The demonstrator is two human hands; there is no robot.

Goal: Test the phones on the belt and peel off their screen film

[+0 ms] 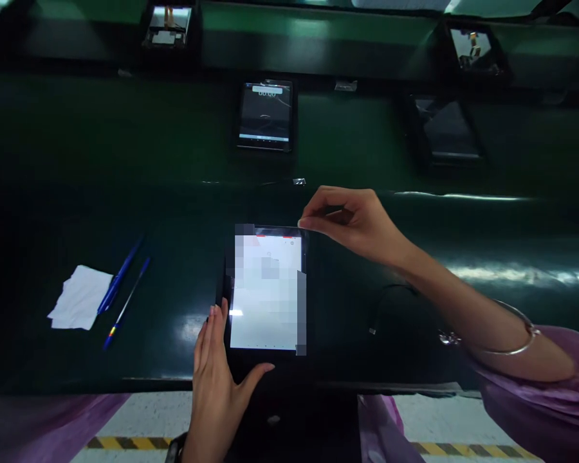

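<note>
A tablet (266, 296) with a bright white screen lies at the front of the dark green bench, parts of it blurred by pixel blocks. My left hand (219, 366) holds its lower left corner, fingers along the left edge and thumb by the bottom edge. At the tablet's top right corner, my right hand (350, 222) is closed in a pinch. Whatever sits between those fingertips, if anything, is too small to make out.
Left of the tablet are white paper sheets (80, 298), a blue pen (120, 275) and a thinner pen (127, 304). Another tablet (265, 116) shows 00:00 farther back, with a dark tablet (446, 128) to its right. A thin cable (377, 308) lies under my right forearm.
</note>
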